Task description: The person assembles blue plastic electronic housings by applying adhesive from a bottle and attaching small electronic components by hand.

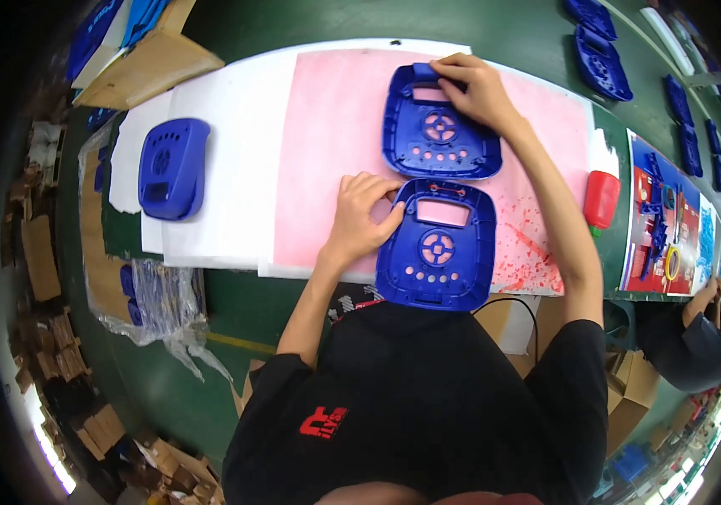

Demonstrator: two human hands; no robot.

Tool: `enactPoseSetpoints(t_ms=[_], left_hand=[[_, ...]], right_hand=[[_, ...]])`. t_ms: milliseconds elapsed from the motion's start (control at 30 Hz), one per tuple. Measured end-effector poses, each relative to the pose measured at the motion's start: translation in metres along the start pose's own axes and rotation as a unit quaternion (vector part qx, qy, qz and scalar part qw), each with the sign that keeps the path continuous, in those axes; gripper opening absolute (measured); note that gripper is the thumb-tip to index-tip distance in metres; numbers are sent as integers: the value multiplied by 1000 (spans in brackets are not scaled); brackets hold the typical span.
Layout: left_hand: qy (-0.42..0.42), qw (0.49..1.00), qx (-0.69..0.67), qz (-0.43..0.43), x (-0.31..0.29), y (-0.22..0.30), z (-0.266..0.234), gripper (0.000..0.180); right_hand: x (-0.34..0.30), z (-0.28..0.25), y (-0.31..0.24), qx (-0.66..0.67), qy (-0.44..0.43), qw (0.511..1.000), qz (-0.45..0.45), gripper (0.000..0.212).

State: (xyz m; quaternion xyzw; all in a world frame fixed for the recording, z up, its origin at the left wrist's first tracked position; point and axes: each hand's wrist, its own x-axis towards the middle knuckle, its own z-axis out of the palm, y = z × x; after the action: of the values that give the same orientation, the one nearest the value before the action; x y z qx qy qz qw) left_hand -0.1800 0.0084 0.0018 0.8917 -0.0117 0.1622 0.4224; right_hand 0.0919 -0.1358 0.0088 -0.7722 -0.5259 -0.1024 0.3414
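Note:
Two blue plastic shells with button holes and a window cutout lie inside-up on a pink sheet (335, 151). My left hand (363, 212) grips the upper left corner of the near shell (438, 246), fingers curled over its rim. My right hand (472, 86) rests on the top edge of the far shell (438, 126), fingers hooked over its upper rim beside the window cutout. The two shells almost touch each other in the middle of the sheet.
A third blue shell (173, 167) lies outside-up on white foam at the left. A red cylinder (602, 199) stands at the right of the sheet. More blue shells (603, 61) line the green bench. A clear plastic bag (154, 295), cardboard boxes and another person (697, 337) are nearby.

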Motion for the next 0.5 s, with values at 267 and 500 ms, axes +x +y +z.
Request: enactPoseSetpoints(t_ms=[267, 500], left_hand=[[-10, 1000, -22, -3, -1, -2, 0, 24], [79, 991, -108, -17, -3, 6, 7, 53]], right_hand=[[-6, 2, 2, -17, 12, 1000, 5, 29], [-5, 2, 0, -38, -4, 999, -11, 34]])
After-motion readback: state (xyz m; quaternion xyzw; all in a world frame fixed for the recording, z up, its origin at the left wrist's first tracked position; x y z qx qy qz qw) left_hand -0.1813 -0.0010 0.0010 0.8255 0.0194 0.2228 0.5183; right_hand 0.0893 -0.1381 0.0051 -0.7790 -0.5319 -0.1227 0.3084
